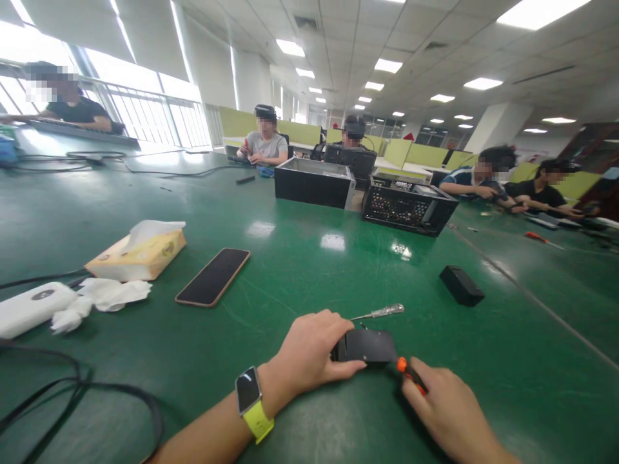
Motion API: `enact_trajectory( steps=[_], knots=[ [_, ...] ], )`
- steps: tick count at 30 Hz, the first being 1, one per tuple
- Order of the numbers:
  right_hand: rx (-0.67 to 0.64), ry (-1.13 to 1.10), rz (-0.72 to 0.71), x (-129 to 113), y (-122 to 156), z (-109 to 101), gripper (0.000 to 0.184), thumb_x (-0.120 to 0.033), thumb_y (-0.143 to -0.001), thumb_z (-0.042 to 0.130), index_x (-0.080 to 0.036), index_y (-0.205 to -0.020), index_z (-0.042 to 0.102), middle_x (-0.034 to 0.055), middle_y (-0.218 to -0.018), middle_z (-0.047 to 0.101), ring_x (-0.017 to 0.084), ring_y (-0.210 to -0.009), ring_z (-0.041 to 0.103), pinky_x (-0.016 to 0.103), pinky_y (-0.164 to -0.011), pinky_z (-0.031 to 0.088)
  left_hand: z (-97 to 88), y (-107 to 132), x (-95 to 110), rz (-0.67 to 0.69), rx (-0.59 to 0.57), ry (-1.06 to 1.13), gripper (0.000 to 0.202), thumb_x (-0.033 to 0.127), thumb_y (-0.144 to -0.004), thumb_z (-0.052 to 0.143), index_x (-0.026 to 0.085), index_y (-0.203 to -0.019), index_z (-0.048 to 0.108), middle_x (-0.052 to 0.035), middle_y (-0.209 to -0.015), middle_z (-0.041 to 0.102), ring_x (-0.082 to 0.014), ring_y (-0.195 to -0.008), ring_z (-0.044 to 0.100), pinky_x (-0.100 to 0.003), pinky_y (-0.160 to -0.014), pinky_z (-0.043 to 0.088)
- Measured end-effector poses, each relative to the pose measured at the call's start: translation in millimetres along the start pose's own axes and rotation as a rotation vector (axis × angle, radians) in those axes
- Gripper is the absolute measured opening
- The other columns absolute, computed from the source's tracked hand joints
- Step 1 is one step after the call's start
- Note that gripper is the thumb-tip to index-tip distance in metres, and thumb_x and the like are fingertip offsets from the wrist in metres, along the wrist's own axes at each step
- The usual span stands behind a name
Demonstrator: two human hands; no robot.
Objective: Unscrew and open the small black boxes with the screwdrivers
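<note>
A small flat black case [370,346] lies on the green tabletop in front of me. My left hand [316,348] grips its left end, thumb along the near side and fingers over the far side. In my right hand [445,399] is a screwdriver [410,372] with an orange and black handle, its front end at the right edge of the case. The screwdriver's blade is too small or hidden to make out. Just beyond the case lies a second screwdriver [384,312] with a clear handle, touched by neither hand.
A phone [213,277], a tissue pack [140,252], crumpled tissues [104,296], a white power bank [36,308] and black cables [120,386] lie leftward. Two black computer cases [314,183] stand ahead. A black block [461,285] and a red screwdriver [536,238] lie rightward. Several people sit around.
</note>
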State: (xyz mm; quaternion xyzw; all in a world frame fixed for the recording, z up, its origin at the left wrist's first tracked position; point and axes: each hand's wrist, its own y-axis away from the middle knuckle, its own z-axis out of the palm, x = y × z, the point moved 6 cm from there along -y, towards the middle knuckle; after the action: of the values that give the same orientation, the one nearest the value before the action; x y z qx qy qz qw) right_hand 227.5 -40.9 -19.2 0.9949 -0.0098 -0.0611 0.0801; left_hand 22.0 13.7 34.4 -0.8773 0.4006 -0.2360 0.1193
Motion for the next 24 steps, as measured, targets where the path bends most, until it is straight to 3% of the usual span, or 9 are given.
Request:
enact_trajectory(
  steps=[4,9,12,18,24],
  knots=[
    [-0.065,-0.020,-0.117,-3.1,-2.5,-22.9,0.023,-0.024,-0.089,0.040,-0.020,-0.078,0.060,0.0063,-0.075,0.068,0.021,-0.069,0.063,0.026,-0.059,0.031,-1.7,-0.4,0.0,-0.010,0.012,-0.003,0.040,0.050,-0.080,0.068,0.018,-0.104,0.062,-0.0043,-0.090,0.069,-0.0208,-0.078,0.063,-0.028,-0.067,0.047],
    [-0.223,0.123,-0.227,0.9,-18.0,-54.8,0.020,-0.022,-0.082,0.045,-0.019,-0.073,0.063,0.0070,-0.072,0.068,0.020,-0.062,0.060,0.025,-0.053,0.024,0.6,-0.6,-5.2,-0.034,0.015,0.044,0.040,0.048,-0.079,0.070,0.018,-0.104,0.062,-0.0039,-0.090,0.068,-0.0201,-0.078,0.063,-0.027,-0.067,0.047],
    [-0.233,0.166,-0.257,-1.8,-24.6,-46.7,0.020,-0.021,-0.079,0.047,-0.018,-0.068,0.063,0.0077,-0.070,0.069,0.019,-0.060,0.060,0.026,-0.052,0.021,2.6,-0.3,-6.6,-0.038,0.027,0.066,0.038,0.047,-0.078,0.070,0.019,-0.103,0.061,-0.0032,-0.088,0.067,-0.0195,-0.077,0.062,-0.026,-0.066,0.046],
    [0.028,0.146,-0.120,-0.2,-21.2,-17.9,0.024,-0.024,-0.085,0.045,-0.017,-0.073,0.064,0.0096,-0.073,0.070,0.021,-0.069,0.062,0.027,-0.056,0.024,5.0,2.0,-0.9,-0.001,0.021,0.062,0.034,0.047,-0.078,0.068,0.019,-0.097,0.061,-0.0038,-0.085,0.065,-0.0200,-0.075,0.060,-0.027,-0.065,0.045],
    [0.045,-0.018,-0.184,-2.2,-21.9,-23.3,0.020,-0.022,-0.083,0.047,-0.018,-0.065,0.054,0.0013,-0.061,0.059,0.015,-0.062,0.054,0.025,-0.057,0.026,4.2,2.7,-3.4,-0.047,0.037,0.184,0.017,0.031,-0.079,0.067,0.019,-0.090,0.060,-0.0020,-0.084,0.063,-0.0181,-0.075,0.058,-0.025,-0.064,0.044]
  ],
)
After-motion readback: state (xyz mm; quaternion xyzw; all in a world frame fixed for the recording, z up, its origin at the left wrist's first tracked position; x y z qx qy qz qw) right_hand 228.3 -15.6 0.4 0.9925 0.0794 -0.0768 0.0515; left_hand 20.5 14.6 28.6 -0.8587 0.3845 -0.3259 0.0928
